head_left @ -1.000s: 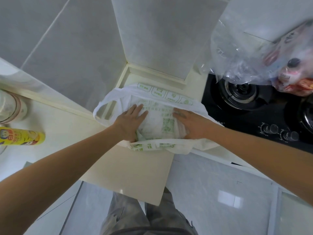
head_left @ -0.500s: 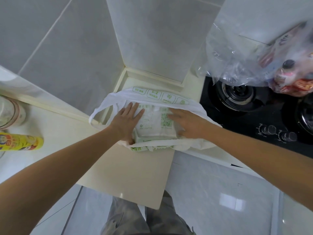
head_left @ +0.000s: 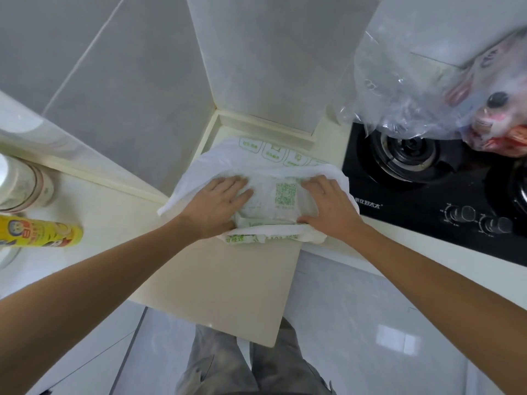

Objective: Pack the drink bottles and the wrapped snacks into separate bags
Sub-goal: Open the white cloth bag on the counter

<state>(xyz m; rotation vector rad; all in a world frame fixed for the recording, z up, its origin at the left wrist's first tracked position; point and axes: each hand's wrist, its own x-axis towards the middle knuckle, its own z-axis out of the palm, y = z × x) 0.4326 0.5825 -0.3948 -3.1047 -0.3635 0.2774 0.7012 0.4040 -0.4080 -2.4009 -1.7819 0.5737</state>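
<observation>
1. White plastic bag (head_left: 216, 163) with green print, lying flat and partly folded on the cream worktop (head_left: 228, 280), in the corner where the wall tiles meet; long axis running left to right, a row of green-printed panels along its far edge, a QR-like square of print facing up at the middle.
2. Left hand (head_left: 216, 206) pressed flat on the bag's left part, fingers straight and pointing toward the wall; right hand (head_left: 328, 209) on its right part, fingers laid over the top and thumb down at the near folded edge. Hands apart, the printed square between them.
3. Clear plastic bag (head_left: 399, 89) at the upper right, above the black gas hob (head_left: 427, 201); inside, a bottle with a dark cap (head_left: 497, 99) and red-and-pink packaging, blurred through the film and cut by the frame edge. Not clear what holds this bag up.
4. At the left, a yellow printed can (head_left: 40, 233) lying on its side, its left end cut off; behind it a pale jar (head_left: 22, 183), only partly in frame.
5. Grey wall tiles behind, glossy pale floor tiles below; grey trouser legs under the worktop edge.
</observation>
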